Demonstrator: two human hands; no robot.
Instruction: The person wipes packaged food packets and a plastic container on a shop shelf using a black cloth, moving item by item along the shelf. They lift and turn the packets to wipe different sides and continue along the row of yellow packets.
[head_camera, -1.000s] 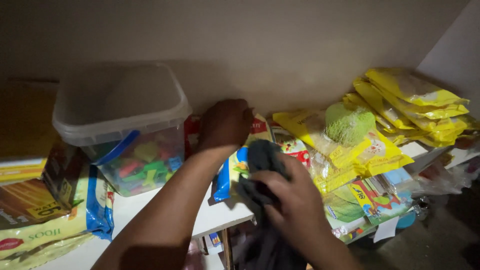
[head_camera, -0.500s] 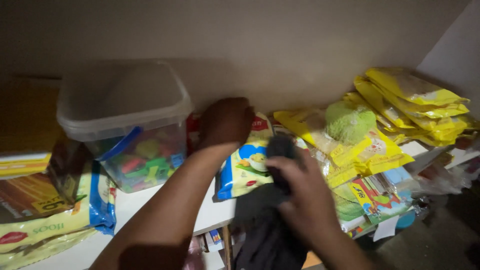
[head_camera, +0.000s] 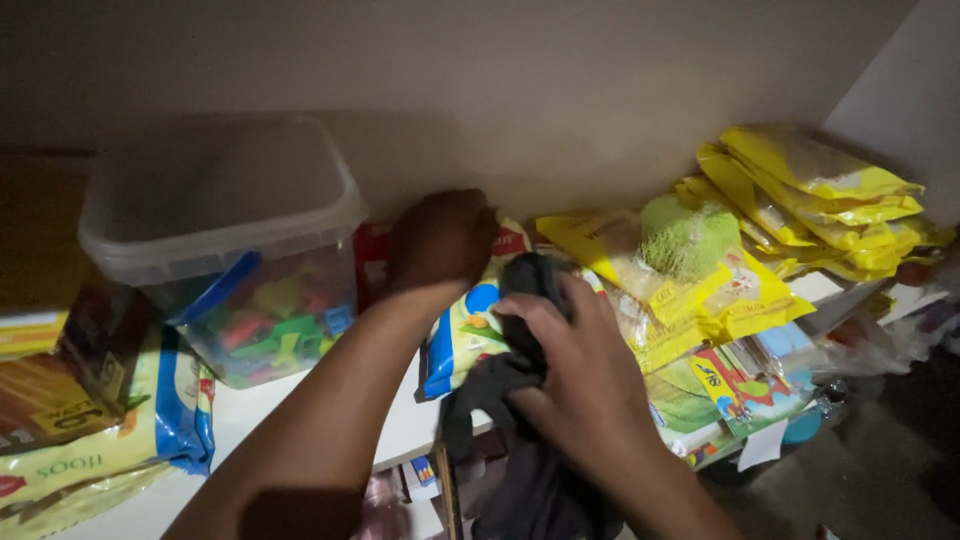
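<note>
Left hand reaching across the white shelf towards the back wall, fingers curled under and resting on the top edge of a blue and yellow packet; whether anything is pinched there, cannot tell, fingertips hidden. Right hand lower and nearer, closed round a dark cloth; thumb and fingers pressed into the bunched fabric, upper end of the cloth poking out above the knuckles, remainder hanging below the front edge of the shelf. Cloth lying against the right side of the blue and yellow packet, just in front of it.

To the left of the left hand, a clear plastic tub with a cloudy lid, upright on the shelf, filled with small coloured pieces, a blue handle showing through the wall; a red packet wedged between tub and left hand. Further left, flat brown and yellow packets overlapping at the shelf edge. To the right of the right hand, a pile of yellow packets with a green netted ball sitting on top; a second stack of yellow packets well back in the right corner. Dim light throughout; lower right blurred and dark.
</note>
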